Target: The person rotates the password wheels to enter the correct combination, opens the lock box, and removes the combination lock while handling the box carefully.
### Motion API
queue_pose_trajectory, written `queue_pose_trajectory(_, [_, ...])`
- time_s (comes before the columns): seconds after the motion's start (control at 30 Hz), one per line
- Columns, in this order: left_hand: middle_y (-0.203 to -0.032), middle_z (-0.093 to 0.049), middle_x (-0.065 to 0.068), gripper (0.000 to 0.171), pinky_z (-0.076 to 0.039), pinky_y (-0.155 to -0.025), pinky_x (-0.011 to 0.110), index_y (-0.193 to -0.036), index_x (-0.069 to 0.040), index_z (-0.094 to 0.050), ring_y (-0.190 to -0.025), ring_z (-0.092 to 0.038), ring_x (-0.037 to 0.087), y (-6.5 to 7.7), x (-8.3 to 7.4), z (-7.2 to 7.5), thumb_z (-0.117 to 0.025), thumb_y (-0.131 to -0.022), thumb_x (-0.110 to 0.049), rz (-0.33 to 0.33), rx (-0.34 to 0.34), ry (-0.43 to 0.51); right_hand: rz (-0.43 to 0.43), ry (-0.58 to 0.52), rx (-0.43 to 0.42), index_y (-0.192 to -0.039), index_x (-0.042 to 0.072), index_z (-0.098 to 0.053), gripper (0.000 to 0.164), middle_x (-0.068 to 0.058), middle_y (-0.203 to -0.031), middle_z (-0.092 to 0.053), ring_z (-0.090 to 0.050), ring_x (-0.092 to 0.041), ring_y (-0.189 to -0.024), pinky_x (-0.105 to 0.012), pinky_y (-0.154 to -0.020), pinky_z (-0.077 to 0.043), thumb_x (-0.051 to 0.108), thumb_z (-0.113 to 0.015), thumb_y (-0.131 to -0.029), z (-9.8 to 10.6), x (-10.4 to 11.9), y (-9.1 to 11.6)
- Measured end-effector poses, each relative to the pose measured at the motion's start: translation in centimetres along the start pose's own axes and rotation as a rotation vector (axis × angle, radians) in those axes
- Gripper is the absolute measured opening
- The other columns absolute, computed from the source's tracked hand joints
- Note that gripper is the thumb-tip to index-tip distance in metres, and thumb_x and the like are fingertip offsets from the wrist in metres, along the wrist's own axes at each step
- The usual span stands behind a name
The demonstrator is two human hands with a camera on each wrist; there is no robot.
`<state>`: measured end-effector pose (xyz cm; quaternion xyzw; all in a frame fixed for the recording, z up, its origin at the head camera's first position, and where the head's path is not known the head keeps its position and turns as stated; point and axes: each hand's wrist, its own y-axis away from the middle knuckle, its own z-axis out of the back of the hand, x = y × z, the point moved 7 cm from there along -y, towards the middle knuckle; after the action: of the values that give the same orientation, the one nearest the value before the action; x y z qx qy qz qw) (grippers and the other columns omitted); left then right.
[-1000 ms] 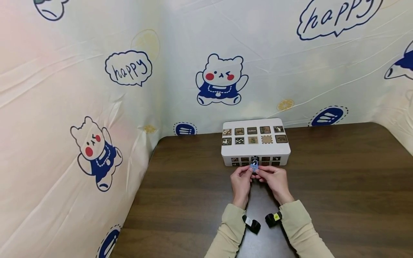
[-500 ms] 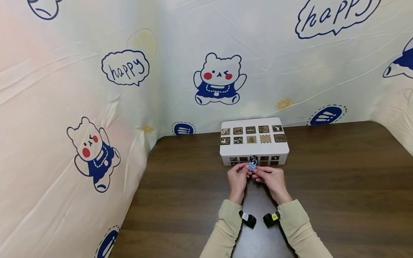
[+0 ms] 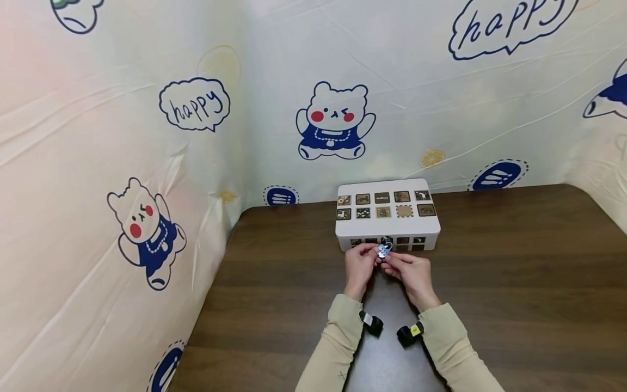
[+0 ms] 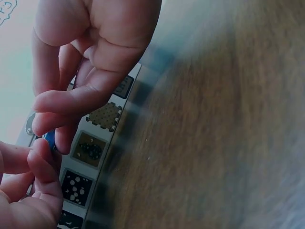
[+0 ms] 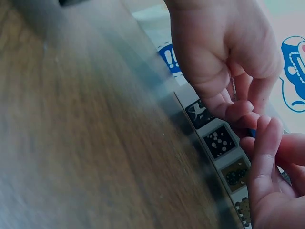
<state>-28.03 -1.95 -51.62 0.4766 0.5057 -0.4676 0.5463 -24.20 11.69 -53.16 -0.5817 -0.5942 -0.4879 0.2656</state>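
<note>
Between both hands, just in front of the white box's front side, is a small blue padlock (image 3: 383, 251) with a pale loop-shaped shackle at its top right. My left hand (image 3: 358, 268) pinches its left side between thumb and fingers. From the other side my right hand (image 3: 410, 274) pinches it too, with the fingertips of both hands almost meeting. In the left wrist view only a sliver of the blue padlock (image 4: 50, 139) shows among the fingers. The white box (image 3: 387, 226), lid down, carries square picture tiles; a dark latch (image 3: 386, 239) sits mid-front, partly hidden by the padlock.
The box stands at the back of a dark wooden table (image 3: 514, 283), close to a pale printed curtain (image 3: 274, 109) that hangs behind and along the left. Both forearms, with black wrist cameras (image 3: 407, 335), reach in from the front edge.
The padlock has turned from upright to leaning, its shackle now toward the right. My left hand and forearm have shifted a little left and forward. Both hands still hold the padlock.
</note>
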Motion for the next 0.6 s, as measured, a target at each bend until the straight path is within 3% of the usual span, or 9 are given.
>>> queue_pose_trajectory(0.27, [-0.07, -0.069, 0.004, 0.009, -0.047, -0.051, 0.017, -0.09, 0.0, -0.075, -0.052, -0.057, 0.004, 0.0, -0.1, -0.1, -0.068, -0.084, -0.003, 0.02, 0.003, -0.033, -0.003, -0.069, -0.021, -0.098, -0.009, -0.068, 0.014, -0.002, -0.069, -0.072, -0.071, -0.012, -0.063, -0.022, -0.061, -0.058, -0.01, -0.062, -0.086, 0.2, -0.3, 0.1])
queue_pose_trajectory(0.43, [-0.068, -0.069, 0.006, 0.007, -0.05, -0.052, 0.02, -0.086, -0.001, -0.075, -0.052, -0.058, 0.005, 0.7, -0.1, -0.1, -0.07, -0.083, -0.003, 0.048, -0.044, 0.01, 0.015, -0.065, -0.026, -0.096, -0.008, -0.07, 0.013, -0.001, -0.069, -0.072, -0.07, -0.01, -0.061, -0.022, -0.06, -0.058, -0.01, -0.063, -0.085, 0.4, 0.2, 0.2])
queue_pose_trajectory(0.6, [-0.066, -0.07, 0.01, 0.005, -0.051, -0.05, 0.022, -0.082, -0.001, -0.076, -0.05, -0.06, 0.006, 1.5, -0.1, -0.2, -0.072, -0.08, -0.003, 0.051, -0.087, 0.041, 0.002, -0.031, -0.015, -0.086, 0.002, -0.073, 0.015, 0.0, -0.07, -0.072, -0.07, -0.009, -0.061, -0.021, -0.059, -0.057, -0.009, -0.064, -0.085, 0.8, 0.6, 0.3])
